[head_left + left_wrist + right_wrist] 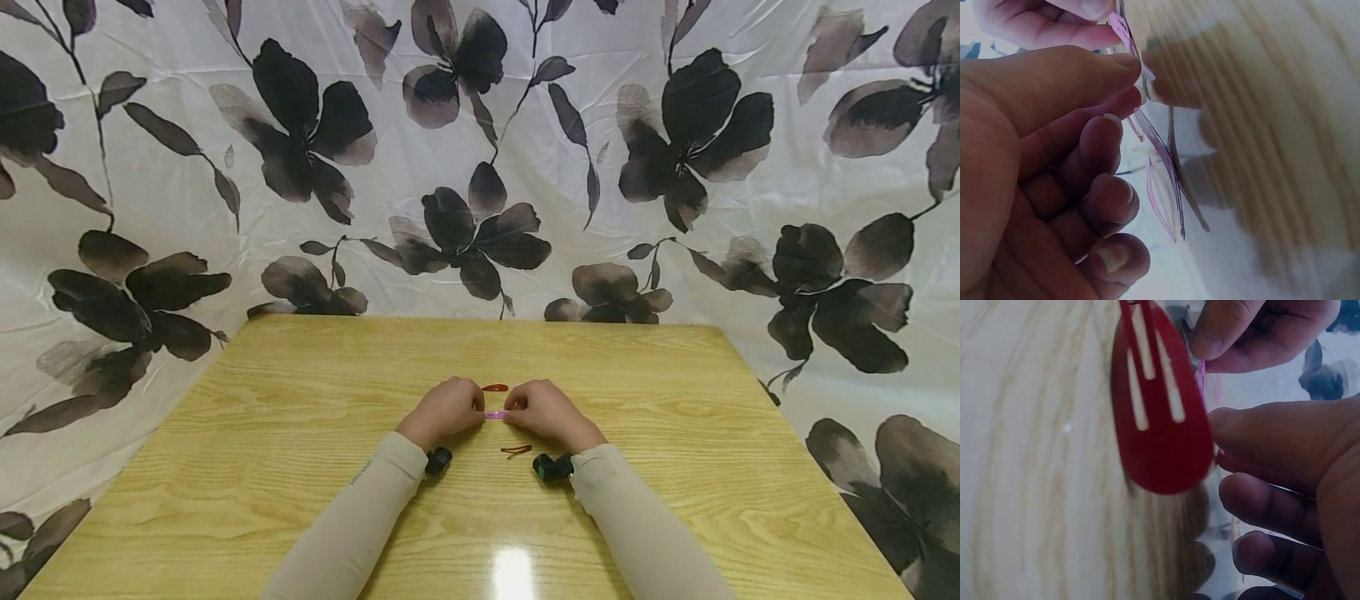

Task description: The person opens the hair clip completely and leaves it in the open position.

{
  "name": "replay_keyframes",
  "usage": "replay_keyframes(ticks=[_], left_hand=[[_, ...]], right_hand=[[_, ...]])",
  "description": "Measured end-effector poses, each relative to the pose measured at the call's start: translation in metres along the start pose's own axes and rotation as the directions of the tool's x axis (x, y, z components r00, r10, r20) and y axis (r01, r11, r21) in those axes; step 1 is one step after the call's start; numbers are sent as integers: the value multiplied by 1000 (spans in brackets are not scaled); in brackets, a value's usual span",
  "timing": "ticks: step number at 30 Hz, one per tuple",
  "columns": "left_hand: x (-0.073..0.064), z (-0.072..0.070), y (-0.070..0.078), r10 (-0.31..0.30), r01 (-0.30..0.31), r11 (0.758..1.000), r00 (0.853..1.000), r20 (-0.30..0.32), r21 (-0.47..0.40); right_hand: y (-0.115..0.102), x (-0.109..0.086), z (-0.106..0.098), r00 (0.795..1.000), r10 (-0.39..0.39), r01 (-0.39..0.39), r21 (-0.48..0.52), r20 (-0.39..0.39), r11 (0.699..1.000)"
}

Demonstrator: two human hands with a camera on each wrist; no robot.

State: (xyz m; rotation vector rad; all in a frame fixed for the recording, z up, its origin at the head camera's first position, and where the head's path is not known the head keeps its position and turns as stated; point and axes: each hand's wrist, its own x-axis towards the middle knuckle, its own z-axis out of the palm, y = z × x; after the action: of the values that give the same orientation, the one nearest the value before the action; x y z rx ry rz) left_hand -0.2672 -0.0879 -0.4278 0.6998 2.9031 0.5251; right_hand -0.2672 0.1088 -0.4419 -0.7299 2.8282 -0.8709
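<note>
A small pink snap hair clip (pixel 496 414) spans the gap between my two hands, just above the table. My left hand (pixel 447 412) pinches its left end between thumb and forefinger. At the other end, the thumb and forefinger of my right hand (pixel 551 412) pinch it too. In the left wrist view part of the pink clip (pixel 1122 30) shows between the fingertips; the fingers hide its ends. A red snap hair clip (pixel 495 387) lies just beyond the hands. Nearer to me lies a dark red snap clip (pixel 516 451), its parts spread, large in the right wrist view (pixel 1169 456).
The wooden table (pixel 337 367) extends around the hands on all sides. Behind it hangs a white cloth (pixel 525 125) with dark flowers. A black wrist camera (pixel 553 467) on the right wrist sits close to the dark red clip.
</note>
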Motion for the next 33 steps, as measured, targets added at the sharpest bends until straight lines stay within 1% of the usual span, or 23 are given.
replay_keyframes(ticks=[10,16,20,25,29,33], left_hand=[[-1,-1,3,-13,13,1000,1000,1,1],[-1,-1,3,-18,18,1000,1000,7,-16],[-1,-1,3,-8,8,1000,1000,6,-25],[-2,-1,4,-9,9,999,1000,6,-33],[-3,-1,5,-11,12,999,1000,11,-41],[-4,-2,6,-9,9,999,1000,8,-52]], right_hand=[[0,2,3,1000,8,-8,-14,-19,1000],[1,3,4,1000,15,-15,1,-20,1000],[2,3,4,1000,17,-17,20,-20,1000],[1,1,2,1000,21,-21,42,-3,999],[2,0,2,1000,17,-18,35,10,999],[3,-1,3,1000,1,-1,18,1,1000]])
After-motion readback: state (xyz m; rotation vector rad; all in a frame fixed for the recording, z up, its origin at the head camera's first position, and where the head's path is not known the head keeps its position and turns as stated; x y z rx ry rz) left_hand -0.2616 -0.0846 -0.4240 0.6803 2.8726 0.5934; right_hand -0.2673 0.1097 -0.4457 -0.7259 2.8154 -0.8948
